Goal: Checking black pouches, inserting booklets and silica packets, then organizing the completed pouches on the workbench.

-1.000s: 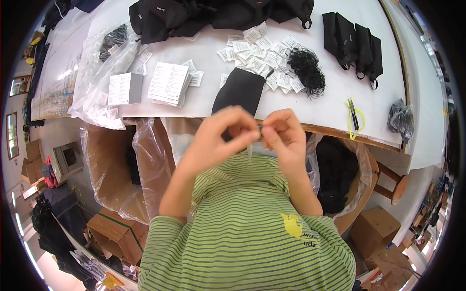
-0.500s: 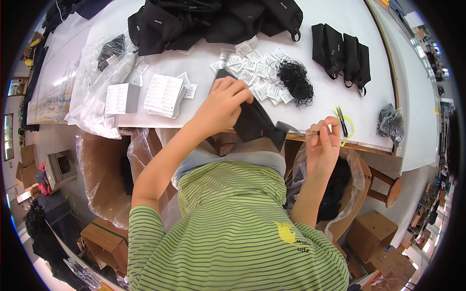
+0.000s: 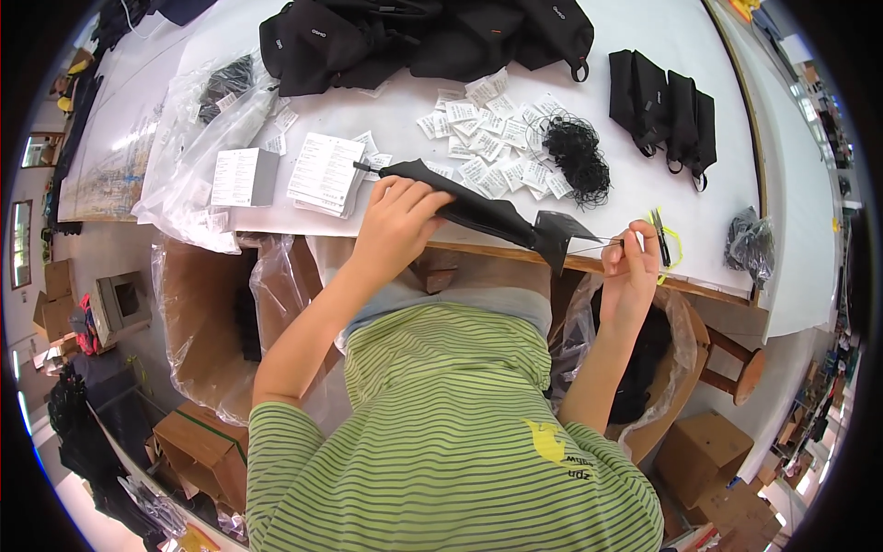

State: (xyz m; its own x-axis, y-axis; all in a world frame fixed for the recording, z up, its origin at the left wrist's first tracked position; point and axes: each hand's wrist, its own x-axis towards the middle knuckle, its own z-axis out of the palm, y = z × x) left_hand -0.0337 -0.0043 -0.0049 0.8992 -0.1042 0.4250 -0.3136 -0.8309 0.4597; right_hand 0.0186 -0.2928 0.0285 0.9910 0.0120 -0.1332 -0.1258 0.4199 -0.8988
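Note:
A slim black fabric pouch [image 3: 487, 212] is stretched slantwise above the table's front edge. My left hand [image 3: 400, 216] is closed round its left part, with a short dark strap end sticking out beyond the fingers. From the pouch's right end a dark tag [image 3: 563, 226] stands out. My right hand [image 3: 635, 262] pinches a thin black cord [image 3: 598, 245], pulled taut between the pouch's right end and the fingertips. Just behind that hand lie black-bladed snips [image 3: 661, 239] beside a yellow-green loop. The cord's exact fastening is too small to make out.
White labels [image 3: 487, 124] lie scattered by a tangle of black cords [image 3: 578, 164]. A stack of white cards [image 3: 324, 170] and a clear plastic bag [image 3: 189, 152] are on the left. Black bags [image 3: 432, 41] lie at the back, folded black pouches [image 3: 662, 110] at right. Plastic-lined cartons [image 3: 207, 322] stand below.
The pouch has swung from a steep slant to a flatter one, its right end rising. My left hand has moved slightly down and left. The right hand keeps its pinch on the cord.

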